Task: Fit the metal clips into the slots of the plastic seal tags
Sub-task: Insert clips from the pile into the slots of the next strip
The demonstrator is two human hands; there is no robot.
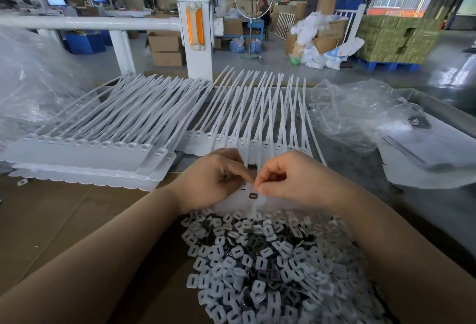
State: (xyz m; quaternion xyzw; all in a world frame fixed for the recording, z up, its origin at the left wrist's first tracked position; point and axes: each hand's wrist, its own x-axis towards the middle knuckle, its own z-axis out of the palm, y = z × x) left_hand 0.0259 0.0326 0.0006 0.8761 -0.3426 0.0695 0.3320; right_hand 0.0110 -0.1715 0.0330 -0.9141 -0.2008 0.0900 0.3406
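A strip of white plastic seal tags (231, 201) lies under both hands at the table's middle. One dark metal clip (253, 196) sits in a slot on it. My left hand (211, 178) rests on the strip with curled fingers, its fingertips pressing near the slots. My right hand (286, 179) pinches something small at its thumb and forefinger just above the seated clip; what it pinches is hidden. A big heap of metal clips (270, 264) fills the near table between my forearms.
Stacked strips of seal tags (85, 153) lie at the left, a fanned row of tags (257, 140) straight ahead. Crumpled clear bags (360, 115) sit at the right, another bag (31, 78) at the left. Brown cardboard (64, 215) covers the table. A white railing post (195, 27) stands behind.
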